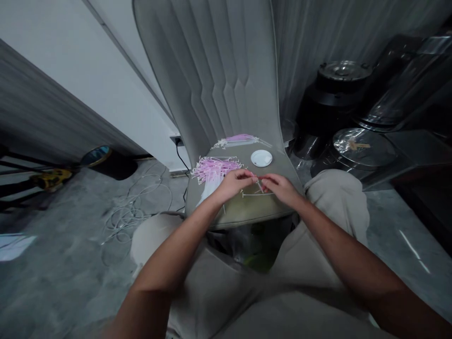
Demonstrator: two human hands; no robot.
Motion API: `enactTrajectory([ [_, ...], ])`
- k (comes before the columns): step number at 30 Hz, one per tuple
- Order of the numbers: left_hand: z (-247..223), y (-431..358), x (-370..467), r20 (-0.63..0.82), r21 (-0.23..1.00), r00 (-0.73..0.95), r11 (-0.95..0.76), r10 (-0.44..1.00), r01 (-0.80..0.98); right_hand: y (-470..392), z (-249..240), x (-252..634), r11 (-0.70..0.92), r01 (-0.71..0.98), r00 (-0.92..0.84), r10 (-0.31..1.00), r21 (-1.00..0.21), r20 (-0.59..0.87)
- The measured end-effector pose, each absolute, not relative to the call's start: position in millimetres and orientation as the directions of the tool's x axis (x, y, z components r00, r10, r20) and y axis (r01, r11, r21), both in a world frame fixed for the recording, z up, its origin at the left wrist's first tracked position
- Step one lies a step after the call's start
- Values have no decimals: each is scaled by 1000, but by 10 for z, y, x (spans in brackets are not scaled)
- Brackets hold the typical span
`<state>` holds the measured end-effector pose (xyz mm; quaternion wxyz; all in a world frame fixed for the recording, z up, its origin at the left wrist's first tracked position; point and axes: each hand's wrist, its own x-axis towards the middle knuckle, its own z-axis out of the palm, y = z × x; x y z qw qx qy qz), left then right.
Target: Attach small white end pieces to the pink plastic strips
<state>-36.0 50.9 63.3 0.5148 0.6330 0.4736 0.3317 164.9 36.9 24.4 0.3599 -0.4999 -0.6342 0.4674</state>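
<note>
Over the grey chair seat (233, 211), my left hand (236, 183) and my right hand (280, 187) meet fingertip to fingertip. Both are closed in a pinch on something thin and small, too tiny to make out. Just below the fingers, a thin pale stick (252, 194) lies on the seat. Beside my left hand is a heap of pink and white thin sticks (215, 168) with small knobbed ends. A round white lid or dish (261, 158) sits behind my hands. Another bundle of pink and white sticks (242, 138) rests near the backrest.
Coiled pale cable (129, 217) lies on the floor at left, near a dark cylindrical container (109, 162). A yellow and black tool (52, 179) is at far left. Dark containers with shiny lids (360, 148) stand at right. My knees flank the chair.
</note>
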Motion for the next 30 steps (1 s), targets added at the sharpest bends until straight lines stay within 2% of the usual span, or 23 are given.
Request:
enactTrajectory([
  [2, 647, 469, -360, -98, 980, 342, 31, 935, 195, 265, 255, 1543, 74, 238, -365, 931, -968, -18],
  [5, 668, 428, -347, -130, 985, 355, 80, 926, 152, 233, 291, 1471, 86, 198, -432, 902, -976, -8],
  [10, 700, 447, -404, -106, 973, 369, 20, 923, 229, 368, 339, 1488, 10, 155, -434, 899, -988, -59],
  [12, 715, 460, -476, -96, 937, 393, -50, 915, 345, 417, 332, 1510, -57, 148, -412, 904, -987, -114],
  [14, 722, 460, -551, -121, 808, 399, -143, 909, 572, 456, 317, 1535, -120, 137, -358, 920, -983, -162],
  [16, 703, 443, -595, -195, 567, 361, -196, 912, 800, 489, 302, 1563, -174, 110, -281, 939, -979, -198],
  [18, 646, 411, -591, -259, 363, 289, -185, 922, 913, 517, 288, 1595, -208, 85, -213, 952, -974, -222],
  [20, 562, 370, -546, -283, 277, 228, -148, 932, 949, 538, 272, 1624, -227, 68, -163, 958, -972, -235],
  [25, 384, 244, -424, -232, 227, 122, -68, 965, 972, 555, 222, 1639, -219, 54, -114, 968, -974, -224],
  [30, 289, 97, -396, -159, 304, 48, 3, 986, 953, 553, 140, 1535, -152, 94, -149, 975, -984, -165],
])
